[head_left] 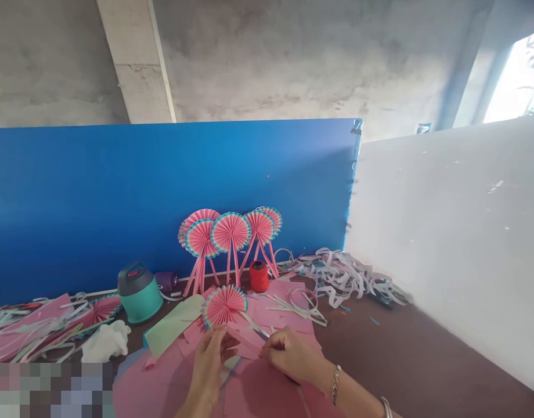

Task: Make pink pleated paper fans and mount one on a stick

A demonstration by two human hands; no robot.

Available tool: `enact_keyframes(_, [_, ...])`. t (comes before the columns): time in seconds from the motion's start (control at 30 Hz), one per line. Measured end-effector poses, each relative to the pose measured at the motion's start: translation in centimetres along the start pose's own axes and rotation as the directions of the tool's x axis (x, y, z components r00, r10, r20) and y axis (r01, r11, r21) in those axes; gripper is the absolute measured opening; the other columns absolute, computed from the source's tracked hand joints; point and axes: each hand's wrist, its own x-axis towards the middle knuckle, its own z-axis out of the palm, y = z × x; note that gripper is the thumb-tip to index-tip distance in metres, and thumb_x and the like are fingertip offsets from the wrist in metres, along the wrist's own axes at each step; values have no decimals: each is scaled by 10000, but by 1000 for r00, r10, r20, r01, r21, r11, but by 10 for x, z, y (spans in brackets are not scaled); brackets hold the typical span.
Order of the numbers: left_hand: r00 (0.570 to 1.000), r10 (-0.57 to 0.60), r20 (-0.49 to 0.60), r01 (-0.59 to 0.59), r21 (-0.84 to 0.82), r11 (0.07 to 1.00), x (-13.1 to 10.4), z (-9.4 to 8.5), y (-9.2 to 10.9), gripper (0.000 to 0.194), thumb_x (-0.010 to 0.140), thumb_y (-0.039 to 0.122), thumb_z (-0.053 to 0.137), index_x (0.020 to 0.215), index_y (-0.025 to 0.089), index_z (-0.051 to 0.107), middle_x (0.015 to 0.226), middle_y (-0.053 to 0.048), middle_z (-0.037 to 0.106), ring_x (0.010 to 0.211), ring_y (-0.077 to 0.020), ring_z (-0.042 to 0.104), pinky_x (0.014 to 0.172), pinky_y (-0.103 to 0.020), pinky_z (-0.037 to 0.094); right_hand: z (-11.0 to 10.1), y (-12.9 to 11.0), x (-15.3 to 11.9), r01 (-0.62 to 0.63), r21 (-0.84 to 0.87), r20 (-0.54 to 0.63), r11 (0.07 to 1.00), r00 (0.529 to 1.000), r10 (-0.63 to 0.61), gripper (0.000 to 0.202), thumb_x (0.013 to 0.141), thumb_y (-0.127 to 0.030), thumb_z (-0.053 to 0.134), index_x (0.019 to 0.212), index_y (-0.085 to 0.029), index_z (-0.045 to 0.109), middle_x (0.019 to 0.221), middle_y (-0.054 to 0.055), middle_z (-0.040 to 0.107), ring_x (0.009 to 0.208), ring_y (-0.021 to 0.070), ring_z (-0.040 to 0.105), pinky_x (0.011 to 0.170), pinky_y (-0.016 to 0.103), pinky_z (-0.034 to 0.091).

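Between my hands stretches a folded pink paper strip [248, 338]. My left hand [211, 359] pinches its left end, just below a round pleated paper fan [224, 303] with a blue and cream edge. At the other end, the fingers of my right hand [285, 352] are closed on the strip; a bracelet circles that wrist. Whether the strip is joined to the fan is hidden by my fingers. Pink paper sheets [162, 383] lie under both hands, with a pale green sheet [175, 325] to the left.
Several finished fans [231, 231] lean on the blue partition [119, 191], behind a red thread spool [259, 276]. A teal and grey container [140, 293] and crumpled white material [107, 341] stand left. White paper strips [336, 273] pile up near the white wall [450, 232].
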Motion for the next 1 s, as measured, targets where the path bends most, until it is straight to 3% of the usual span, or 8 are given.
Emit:
enact_keyframes(0.1, [998, 65, -20, -64, 83, 995, 4, -5, 8, 288, 563, 379, 761, 675, 165, 605, 570, 18, 613, 525, -132, 593, 476, -218, 460, -6, 7, 1, -19, -195, -126, 981, 992, -6, 313, 817, -288, 469, 616, -144, 662, 546, -11, 497, 540, 104, 425, 498, 214, 256])
enact_keyframes(0.17, [995, 93, -34, -89, 105, 991, 5, -6, 14, 291, 546, 390, 759, 637, 166, 598, 540, 33, 589, 481, -108, 550, 460, -207, 447, -11, 11, 1, -32, -326, -185, 945, 982, -30, 206, 773, -285, 536, 736, -155, 691, 690, 26, 609, 653, 138, 513, 553, 224, 283])
enact_keyframes(0.3, [997, 62, -44, -54, 151, 987, 6, -6, 20, 317, 523, 410, 765, 576, 170, 564, 509, 15, 601, 491, -124, 581, 499, -221, 474, -17, 13, -4, -85, -452, -146, 888, 989, 20, 250, 612, -181, 618, 852, -179, 692, 880, 58, 669, 780, 181, 575, 597, 239, 286])
enact_keyframes(0.43, [999, -39, -14, 42, 258, 965, 3, -6, 19, 318, 536, 399, 763, 586, 179, 539, 525, -7, 633, 494, -131, 606, 467, -199, 436, -17, 8, -6, -129, -542, -134, 831, 989, 66, 273, 601, -117, 571, 840, -175, 692, 899, 81, 681, 844, 210, 590, 625, 258, 289])
enact_keyframes(0.63, [991, -132, 22, 111, 408, 906, 0, -3, 17, 269, 593, 376, 719, 566, 169, 550, 468, -13, 609, 367, -109, 516, 333, -163, 241, -21, 7, -2, -143, -570, -156, 809, 986, 64, 292, 612, -101, 555, 873, -151, 674, 897, 100, 686, 839, 222, 592, 661, 273, 308])
enact_keyframes(0.77, [991, -125, 48, 90, 454, 887, -1, -3, 16, 263, 637, 375, 687, 547, 178, 538, 451, 2, 587, 325, -87, 458, 321, -163, 224, -23, 5, -2, 68, -449, -135, 891, 980, -143, 334, 597, -79, 535, 895, -181, 646, 881, 39, 660, 830, 178, 562, 689, 243, 340])
enact_keyframes(0.87, [991, -111, 69, 62, 501, 863, -3, -5, 13, 275, 651, 362, 680, 512, 185, 522, 390, 22, 536, 263, -68, 368, 309, -168, 203, -19, 3, -4, 278, -431, 16, 858, 954, -301, 293, 622, -76, 534, 861, -191, 659, 886, 30, 648, 876, 180, 545, 774, 252, 360])
enact_keyframes(1.0, [989, -116, 89, 44, 576, 817, -2, -8, 13, 268, 650, 324, 686, 477, 186, 534, 298, 30, 452, 218, -71, 290, 310, -185, 136, -14, 5, -4, 298, -523, 178, 798, 954, -240, 267, 725, -85, 507, 863, -198, 705, 904, 55, 644, 919, 200, 547, 845, 299, 355])
